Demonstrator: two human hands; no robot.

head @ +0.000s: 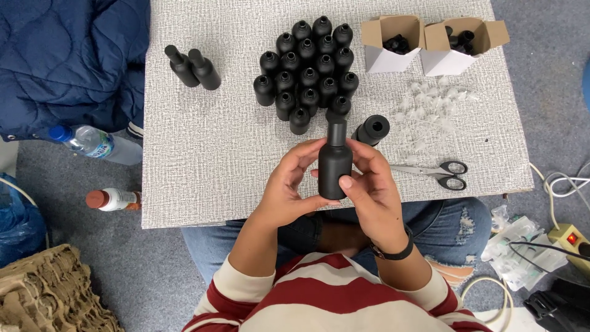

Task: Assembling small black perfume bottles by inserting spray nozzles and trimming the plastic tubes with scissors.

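Black bottle (335, 165) upright (capped) between both hands (332, 184).

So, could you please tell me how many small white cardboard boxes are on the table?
2. Both stand open at the table's far right edge: one white box next to the cluster of black bottles, the other white box just right of it.

We hold a black bottle (335, 161) upright between our left hand (287, 184) and right hand (370, 184) at the tabletop's (209, 166) six o'clock edge. Open bottles (305, 67) cluster at twelve o'clock, scissors (437, 171) lie at three, two boxes (430, 43) at one.
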